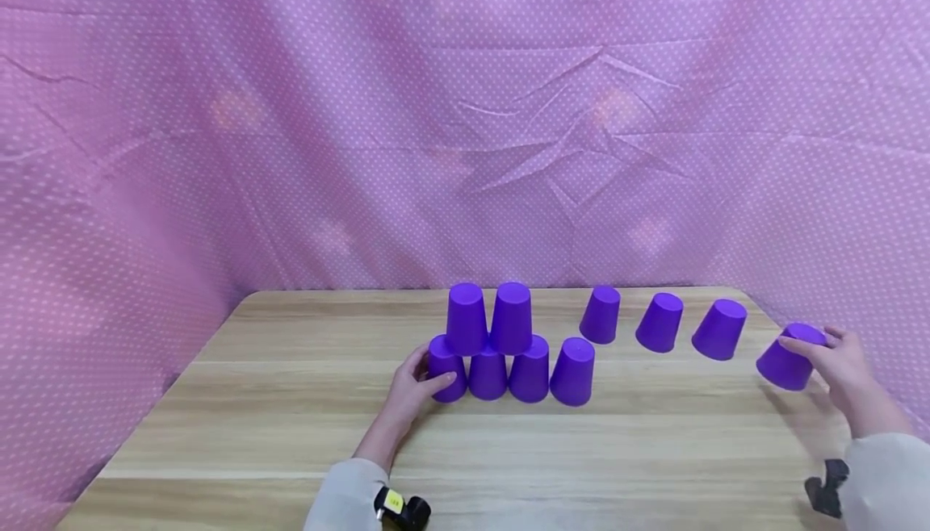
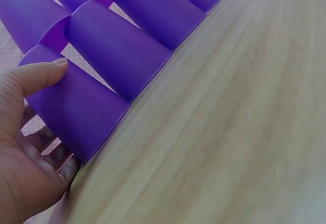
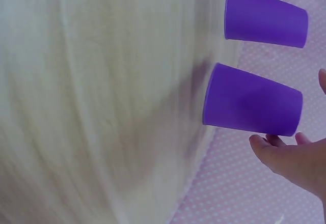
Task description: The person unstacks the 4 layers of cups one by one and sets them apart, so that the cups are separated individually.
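Note:
Several purple cups stand upside down on the wooden table. My left hand [image 1: 408, 394] holds the lower-left cup [image 2: 76, 102] of a two-level stack, thumb across its front and fingers round its far side. In that stack two upper cups [image 1: 467, 319] bridge the lower cups [image 1: 488, 376]. A separate lower cup [image 1: 572, 372] ends this front row. My right hand [image 1: 843, 365] is at the rightmost cup [image 3: 252, 102]. Its fingers [image 3: 262, 147] lie along the cup's right side; the thumb reaches over near the top, apart from the cup in the right wrist view.
Between the stack and my right hand, three more upside-down cups [image 1: 659, 323] stand spaced in a slanting row. Pink dotted cloth [image 1: 465, 111] hangs behind and beside the wooden table [image 1: 581, 466]. Each sleeve has a black camera [image 1: 403, 508] at the wrist.

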A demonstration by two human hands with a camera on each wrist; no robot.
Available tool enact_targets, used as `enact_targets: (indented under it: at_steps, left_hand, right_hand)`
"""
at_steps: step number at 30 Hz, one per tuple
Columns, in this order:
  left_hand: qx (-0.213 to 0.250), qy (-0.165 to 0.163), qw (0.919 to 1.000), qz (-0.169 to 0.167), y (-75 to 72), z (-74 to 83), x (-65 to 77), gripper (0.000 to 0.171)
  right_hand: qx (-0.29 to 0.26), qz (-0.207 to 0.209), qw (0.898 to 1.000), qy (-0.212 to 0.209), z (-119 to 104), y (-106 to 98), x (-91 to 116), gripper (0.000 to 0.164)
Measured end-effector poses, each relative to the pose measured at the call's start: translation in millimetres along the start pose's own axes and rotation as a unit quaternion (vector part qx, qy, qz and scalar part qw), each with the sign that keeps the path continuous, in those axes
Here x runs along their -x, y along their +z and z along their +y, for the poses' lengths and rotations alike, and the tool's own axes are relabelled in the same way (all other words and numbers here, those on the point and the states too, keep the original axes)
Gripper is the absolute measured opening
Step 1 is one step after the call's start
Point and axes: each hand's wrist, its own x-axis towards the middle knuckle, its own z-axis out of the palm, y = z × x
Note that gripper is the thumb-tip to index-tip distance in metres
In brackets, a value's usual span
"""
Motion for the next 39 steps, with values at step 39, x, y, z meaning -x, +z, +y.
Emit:
enact_targets:
  at_steps: [39]
  left_hand:
    - [0.0,0.001,1.0,0.008,-2.7,-28.4,-12.5,0.063]
  right_hand:
    - [-0.032,-0.05,0.985,-0.16,-86,82,21,0.076]
